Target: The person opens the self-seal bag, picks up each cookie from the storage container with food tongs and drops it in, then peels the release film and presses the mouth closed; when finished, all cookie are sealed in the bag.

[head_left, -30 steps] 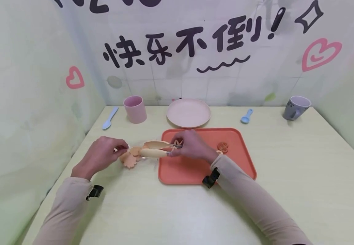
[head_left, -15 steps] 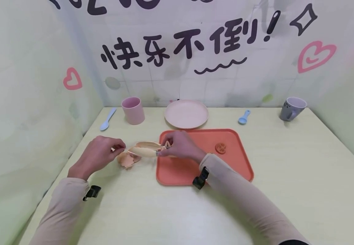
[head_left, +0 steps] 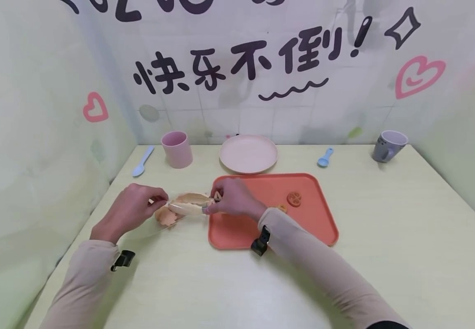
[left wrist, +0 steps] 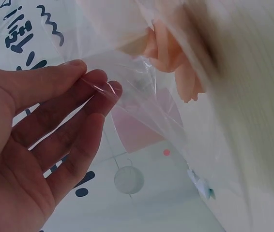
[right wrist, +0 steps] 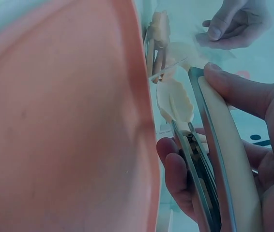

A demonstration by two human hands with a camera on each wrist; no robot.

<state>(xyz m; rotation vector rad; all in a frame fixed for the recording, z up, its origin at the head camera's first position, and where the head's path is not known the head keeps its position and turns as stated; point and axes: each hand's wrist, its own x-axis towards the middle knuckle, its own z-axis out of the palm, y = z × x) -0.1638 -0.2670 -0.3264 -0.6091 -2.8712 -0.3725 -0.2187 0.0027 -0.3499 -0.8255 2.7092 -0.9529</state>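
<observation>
My left hand [head_left: 132, 208] pinches the edge of a clear plastic bag [left wrist: 127, 72] between thumb and fingertips. Peach-coloured, scallop-edged pieces [head_left: 167, 217] lie in the bag at the table's left. In my right hand [head_left: 235, 196] is a pair of tongs [right wrist: 229, 154] with metal arms and cream panels. Their cream, shell-shaped heads [head_left: 185, 209] are spread apart and point left, overlapping the bag's mouth beside my left fingertips. One head [right wrist: 175, 99] shows plainly in the right wrist view, with nothing gripped in it.
An orange tray [head_left: 311, 219] lies beneath my right hand, bearing a round brown-orange piece [head_left: 294, 198] and a small ring [head_left: 282, 208]. Behind are a pink plate [head_left: 248, 154], pink cup [head_left: 177, 150], grey mug [head_left: 389, 146], and blue spoons [head_left: 140, 167] at left and right.
My right hand has moved left, bringing the tongs' heads closer to my left hand and over the peach pieces. My left hand keeps its pinch on the bag. The head view has shifted slightly.
</observation>
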